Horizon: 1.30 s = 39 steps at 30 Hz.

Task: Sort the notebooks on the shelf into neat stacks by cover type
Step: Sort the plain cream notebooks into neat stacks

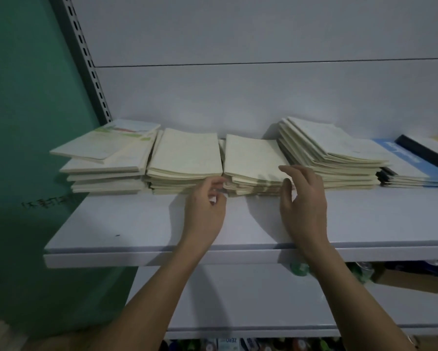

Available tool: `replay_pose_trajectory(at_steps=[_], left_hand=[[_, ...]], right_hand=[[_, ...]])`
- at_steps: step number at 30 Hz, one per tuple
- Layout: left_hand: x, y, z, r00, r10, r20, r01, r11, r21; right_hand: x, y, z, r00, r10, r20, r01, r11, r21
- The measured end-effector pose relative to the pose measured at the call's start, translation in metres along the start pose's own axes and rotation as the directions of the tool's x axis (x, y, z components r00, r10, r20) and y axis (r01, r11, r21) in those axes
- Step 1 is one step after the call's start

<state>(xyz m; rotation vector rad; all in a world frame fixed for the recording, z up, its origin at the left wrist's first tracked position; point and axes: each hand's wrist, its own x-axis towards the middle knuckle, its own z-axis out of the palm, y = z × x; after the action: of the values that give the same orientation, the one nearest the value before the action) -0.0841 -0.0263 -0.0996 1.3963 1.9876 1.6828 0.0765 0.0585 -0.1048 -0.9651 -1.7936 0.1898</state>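
A pale grey shelf (141, 224) set against a white back panel carries a row of notebook stacks along its rear half, with a green wall at its left end. Both hands reach forward over the bare front of the shelf toward the third stack (250, 158), a cream-covered pile lying directly ahead of them with its long axis running front to back. The left hand (205, 211) meets this stack's near left corner, fingers loosely curled against the page edges; whether it pinches any sheets cannot be told. The right hand (304, 198) stands at the stack's near right corner, fingers spread and slightly bent, the index finger over the top cover and the thumb at the front edge, gripping nothing visibly. Both hands lie about equally near, bracketing the stack. Left of this stack sits a second cream stack (185, 158), touching it; further left, a skewed pile with printed green-and-white covers (103, 153). Right of it leans a tall fanned stack (334, 150), then blue-covered notebooks (410, 163).
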Motion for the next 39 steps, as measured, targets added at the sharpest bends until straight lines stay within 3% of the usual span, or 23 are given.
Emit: replay_pose_trajectory(at_steps=[4, 8, 12, 18, 20, 23, 25, 28, 30, 32, 34, 36, 39], left_hand=[[-0.002, 0.009, -0.026, 0.982, 0.177, -0.059, -0.167, 0.974, 0.152], [0.022, 0.018, -0.088, 0.94, 0.335, -0.063, -0.277, 0.859, 0.431], [0.066, 0.016, -0.149, 0.97, 0.243, 0.004, -0.188, 0.741, 0.644], [0.086, 0.006, -0.192, 0.99, 0.068, 0.123, -0.136, 0.676, 0.725], [0.085, -0.001, -0.203, 0.986, 0.127, 0.106, -0.165, 0.714, 0.68], [0.086, -0.005, -0.21, 0.969, 0.242, 0.046, -0.226, 0.803, 0.551], [0.089, 0.0, -0.207, 0.97, 0.242, -0.006, -0.215, 0.872, 0.44], [0.093, 0.017, -0.197, 0.993, 0.115, 0.019, -0.116, 0.946, 0.301], [0.098, 0.027, -0.191, 0.986, -0.077, 0.148, 0.056, 0.989, 0.139], [0.103, 0.036, -0.186, 0.894, -0.294, 0.338, 0.369, 0.911, -0.184], [0.107, 0.046, -0.185, 0.776, -0.37, 0.511, 0.596, 0.697, -0.399], [0.11, 0.051, -0.184, 0.73, -0.344, 0.591, 0.659, 0.583, -0.475], [0.109, 0.054, -0.188, 0.762, -0.341, 0.551, 0.628, 0.6, -0.496]], right_hand=[[0.012, -0.031, 0.013, 0.985, -0.123, 0.118, 0.115, 0.991, 0.075], [0.024, -0.073, 0.037, 0.895, -0.233, 0.38, 0.228, 0.972, 0.059], [0.04, -0.113, 0.066, 0.785, -0.269, 0.558, 0.333, 0.943, -0.016], [0.055, -0.143, 0.103, 0.605, -0.052, 0.794, 0.346, 0.916, -0.204], [0.045, -0.142, 0.105, 0.609, -0.062, 0.791, 0.379, 0.898, -0.222], [0.034, -0.14, 0.094, 0.72, -0.173, 0.673, 0.402, 0.894, -0.2], [0.031, -0.137, 0.086, 0.738, -0.229, 0.634, 0.423, 0.89, -0.17], [0.033, -0.141, 0.078, 0.833, -0.167, 0.528, 0.225, 0.973, -0.047], [0.039, -0.148, 0.08, 0.917, -0.066, 0.393, 0.043, 0.997, 0.067], [0.044, -0.157, 0.082, 0.963, -0.042, 0.267, 0.005, 0.991, 0.137], [0.045, -0.17, 0.082, 0.979, -0.063, 0.193, 0.029, 0.984, 0.174], [0.041, -0.183, 0.083, 0.965, -0.169, 0.2, 0.137, 0.977, 0.161], [0.038, -0.191, 0.09, 0.889, -0.361, 0.281, 0.341, 0.933, 0.119]])
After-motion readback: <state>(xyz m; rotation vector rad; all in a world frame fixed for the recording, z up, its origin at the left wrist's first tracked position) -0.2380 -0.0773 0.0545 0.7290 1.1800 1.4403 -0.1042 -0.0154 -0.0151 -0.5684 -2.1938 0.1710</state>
